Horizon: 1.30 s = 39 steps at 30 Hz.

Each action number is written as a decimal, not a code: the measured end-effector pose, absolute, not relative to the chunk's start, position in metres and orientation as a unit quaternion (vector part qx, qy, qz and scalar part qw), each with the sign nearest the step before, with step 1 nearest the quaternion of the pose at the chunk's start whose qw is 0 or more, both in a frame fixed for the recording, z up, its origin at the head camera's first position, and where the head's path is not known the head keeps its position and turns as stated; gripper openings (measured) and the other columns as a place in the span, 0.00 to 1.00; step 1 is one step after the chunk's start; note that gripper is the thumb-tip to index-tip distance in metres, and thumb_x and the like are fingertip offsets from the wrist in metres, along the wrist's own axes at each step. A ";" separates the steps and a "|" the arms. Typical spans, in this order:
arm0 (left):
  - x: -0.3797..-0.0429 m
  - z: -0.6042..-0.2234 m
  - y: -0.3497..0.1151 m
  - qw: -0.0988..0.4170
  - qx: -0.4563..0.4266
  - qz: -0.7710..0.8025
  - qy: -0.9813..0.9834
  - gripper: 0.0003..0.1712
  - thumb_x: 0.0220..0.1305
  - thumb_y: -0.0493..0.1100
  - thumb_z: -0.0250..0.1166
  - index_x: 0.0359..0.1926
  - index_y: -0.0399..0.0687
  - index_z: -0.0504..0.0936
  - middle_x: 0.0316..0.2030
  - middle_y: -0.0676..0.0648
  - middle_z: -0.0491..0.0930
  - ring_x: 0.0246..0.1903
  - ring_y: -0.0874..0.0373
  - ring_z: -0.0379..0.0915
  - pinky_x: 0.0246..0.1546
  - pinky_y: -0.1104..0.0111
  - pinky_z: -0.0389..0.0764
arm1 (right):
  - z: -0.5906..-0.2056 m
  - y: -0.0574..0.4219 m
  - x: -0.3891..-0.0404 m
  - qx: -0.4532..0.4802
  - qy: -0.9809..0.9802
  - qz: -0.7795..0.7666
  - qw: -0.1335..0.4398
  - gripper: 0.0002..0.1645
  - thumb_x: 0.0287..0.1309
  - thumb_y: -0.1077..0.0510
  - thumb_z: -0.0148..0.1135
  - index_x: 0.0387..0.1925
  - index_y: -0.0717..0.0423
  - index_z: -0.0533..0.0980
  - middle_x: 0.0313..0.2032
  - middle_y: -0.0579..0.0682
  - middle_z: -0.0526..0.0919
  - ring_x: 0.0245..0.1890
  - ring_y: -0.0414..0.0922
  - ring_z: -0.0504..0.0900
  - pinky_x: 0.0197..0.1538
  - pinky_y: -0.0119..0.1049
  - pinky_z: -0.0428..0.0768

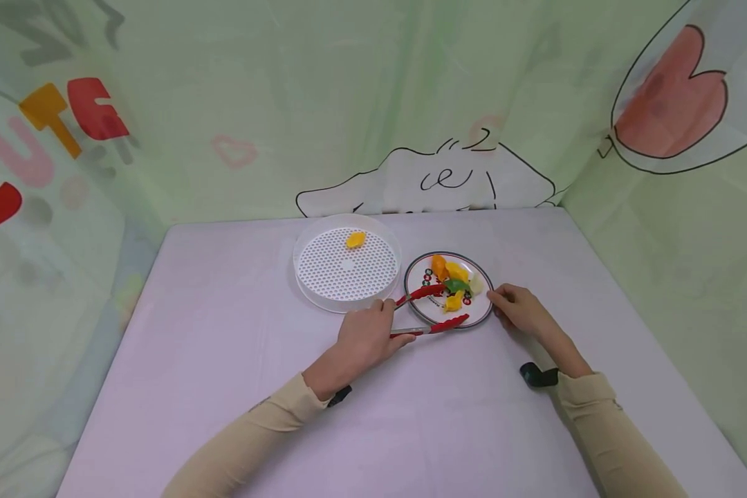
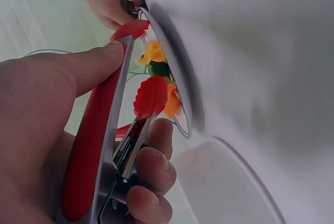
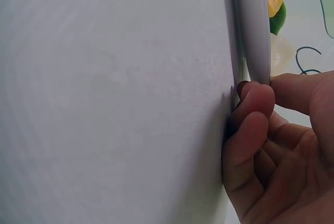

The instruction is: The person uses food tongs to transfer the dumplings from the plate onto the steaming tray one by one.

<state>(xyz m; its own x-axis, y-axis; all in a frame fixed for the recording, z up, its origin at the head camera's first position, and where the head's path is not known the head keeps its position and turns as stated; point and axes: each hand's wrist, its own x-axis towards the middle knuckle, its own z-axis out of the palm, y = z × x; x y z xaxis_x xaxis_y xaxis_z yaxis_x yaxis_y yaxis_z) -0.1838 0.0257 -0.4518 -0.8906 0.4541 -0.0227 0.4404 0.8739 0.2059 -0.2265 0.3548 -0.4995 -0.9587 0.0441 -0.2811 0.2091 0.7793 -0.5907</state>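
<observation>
My left hand (image 1: 366, 335) grips a pair of red-and-metal tongs (image 2: 96, 130), thumb along one arm and fingers curled round the other. Their red scalloped tips (image 2: 151, 96) are spread apart over a patterned plate (image 1: 420, 315). On that plate lie several small food-like pieces: an orange one (image 1: 438, 267), yellow ones (image 1: 454, 301), a green one (image 1: 456, 285) and a pale one (image 1: 476, 283). With thumb above and fingers below, my right hand (image 1: 523, 309) pinches the plate's right rim. Nothing sits between the tong tips.
Left of the plate stands a round white perforated tray (image 1: 324, 270) with a raised clear rim, holding one yellow piece (image 1: 355, 240). A pale cloth (image 1: 373, 429) covers the table. Printed fabric walls (image 1: 236, 104) enclose its back and sides.
</observation>
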 end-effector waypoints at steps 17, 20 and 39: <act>-0.195 -0.466 0.037 0.031 0.248 0.097 0.963 0.29 0.66 0.65 0.63 0.49 0.44 0.78 0.24 0.50 0.73 0.18 0.58 0.66 0.16 0.73 0.61 | -0.494 0.352 -0.226 0.068 0.934 -0.329 0.121 0.26 0.76 0.42 0.49 0.50 0.64 0.72 0.31 0.54 0.76 0.27 0.46 0.74 0.32 0.34 0.76; -0.195 -0.466 0.036 0.029 0.253 0.096 0.962 0.27 0.66 0.64 0.63 0.48 0.45 0.77 0.23 0.51 0.72 0.18 0.59 0.65 0.16 0.73 0.61 | -0.494 0.351 -0.226 0.071 0.934 -0.329 0.124 0.27 0.76 0.42 0.49 0.51 0.64 0.72 0.32 0.54 0.76 0.28 0.46 0.74 0.33 0.34 0.76; -0.195 -0.450 0.015 0.005 0.267 0.119 0.956 0.28 0.66 0.68 0.61 0.51 0.51 0.76 0.26 0.53 0.72 0.21 0.60 0.66 0.17 0.74 0.62 | -0.494 0.350 -0.223 0.071 0.936 -0.326 0.116 0.26 0.76 0.42 0.48 0.50 0.63 0.72 0.31 0.53 0.76 0.28 0.46 0.73 0.32 0.34 0.75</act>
